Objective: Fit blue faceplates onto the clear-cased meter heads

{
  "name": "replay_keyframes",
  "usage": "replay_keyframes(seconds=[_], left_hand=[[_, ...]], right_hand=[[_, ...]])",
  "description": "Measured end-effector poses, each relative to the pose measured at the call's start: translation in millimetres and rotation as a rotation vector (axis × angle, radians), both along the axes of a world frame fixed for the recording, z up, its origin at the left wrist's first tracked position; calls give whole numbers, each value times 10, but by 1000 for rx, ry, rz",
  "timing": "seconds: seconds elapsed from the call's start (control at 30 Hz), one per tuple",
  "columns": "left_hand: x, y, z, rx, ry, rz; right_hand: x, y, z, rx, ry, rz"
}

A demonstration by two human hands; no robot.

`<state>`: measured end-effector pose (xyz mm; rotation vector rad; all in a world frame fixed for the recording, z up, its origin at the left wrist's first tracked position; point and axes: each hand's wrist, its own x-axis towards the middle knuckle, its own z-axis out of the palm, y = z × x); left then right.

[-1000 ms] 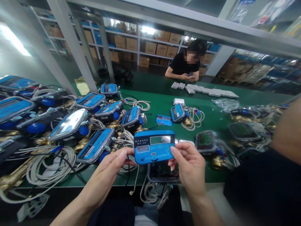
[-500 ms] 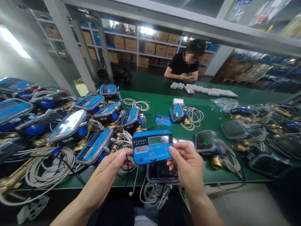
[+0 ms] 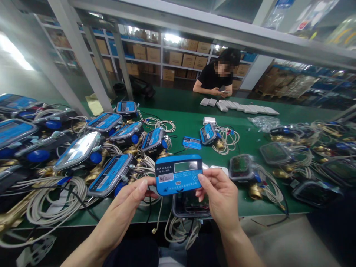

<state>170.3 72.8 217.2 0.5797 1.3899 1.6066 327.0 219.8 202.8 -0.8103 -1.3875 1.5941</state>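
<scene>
My right hand pinches the right edge of a blue meter faceplate, its thumb on the front. The plate has a grey display window, a small label and white print, and faces me. At the plate's left edge is my left hand, fingers curled against the edge and partly behind it; its thumb lies beside the plate. Below the plate sits an open-fronted dark meter body at the table's front edge, partly hidden by the plate and my right hand. Its coiled cable hangs down.
Several blue-faced meters with brass fittings and cables crowd the left. Meters with dark fronts stand on the right. Another faceplate lies on the green table. Across it a person holds a phone behind white boxes.
The view has shifted slightly. Both hands keep nearly the same pose around the faceplate, and the other things stay where they were.
</scene>
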Motion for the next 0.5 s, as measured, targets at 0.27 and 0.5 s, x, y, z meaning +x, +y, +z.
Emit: replay_keyframes(seconds=[0.27,0.5], left_hand=[[-38,4,-36,-26,67,-37],[-26,38,-58,-31,58,-43]], right_hand=[[-16,-9,3,-7,-29,-15],[-24,-13,3,-20,-46,-9]])
